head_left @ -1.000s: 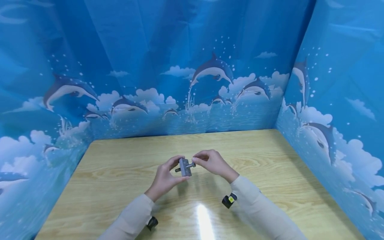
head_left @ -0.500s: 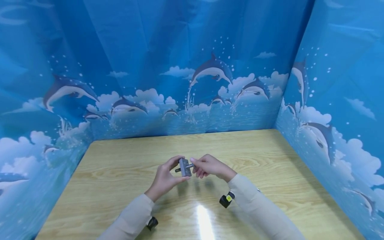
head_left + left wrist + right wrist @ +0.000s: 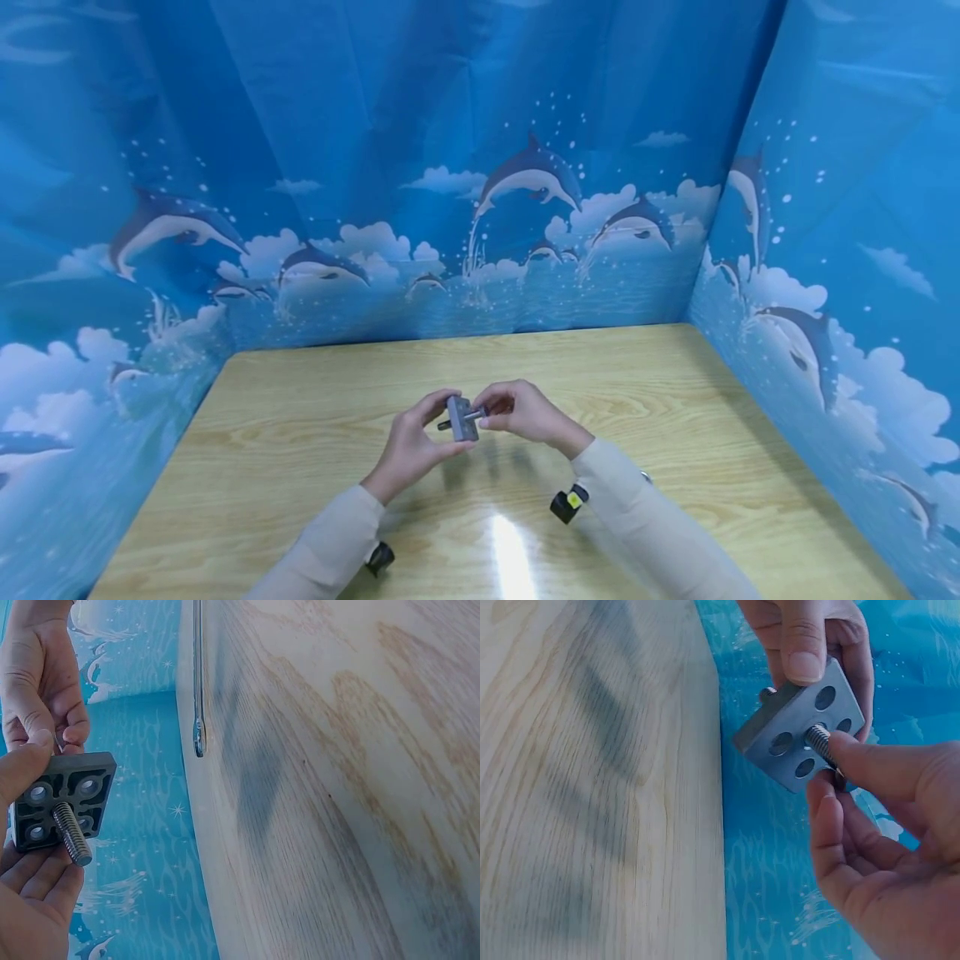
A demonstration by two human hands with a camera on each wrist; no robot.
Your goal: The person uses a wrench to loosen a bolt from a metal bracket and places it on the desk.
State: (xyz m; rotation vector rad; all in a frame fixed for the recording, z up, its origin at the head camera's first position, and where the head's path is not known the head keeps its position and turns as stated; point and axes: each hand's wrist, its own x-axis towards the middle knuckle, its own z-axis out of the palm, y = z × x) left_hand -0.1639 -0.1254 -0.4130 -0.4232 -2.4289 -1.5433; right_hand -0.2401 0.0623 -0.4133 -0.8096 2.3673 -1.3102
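Observation:
A square grey plate (image 3: 460,419) with a round hole near each corner is held up over the table by my left hand (image 3: 407,443), thumb on one edge and fingers on the opposite one. Through its middle runs a threaded bolt (image 3: 820,740), whose tip (image 3: 79,853) sticks out of the ribbed face in the left wrist view. On the smooth face's side, my right hand (image 3: 531,414) pinches the bolt's head end between thumb and fingers. Those fingers mostly hide the bolt head.
The wood-grain table (image 3: 300,400) lies below both hands. A slim shiny metal tool with a ring-shaped end (image 3: 199,739) rests on it in the left wrist view. Blue dolphin-print curtains (image 3: 420,208) stand at the back and sides.
My right fingers shift their grip around the bolt's head end, the hand dipping slightly and then rising again. My left hand and the plate stay almost still.

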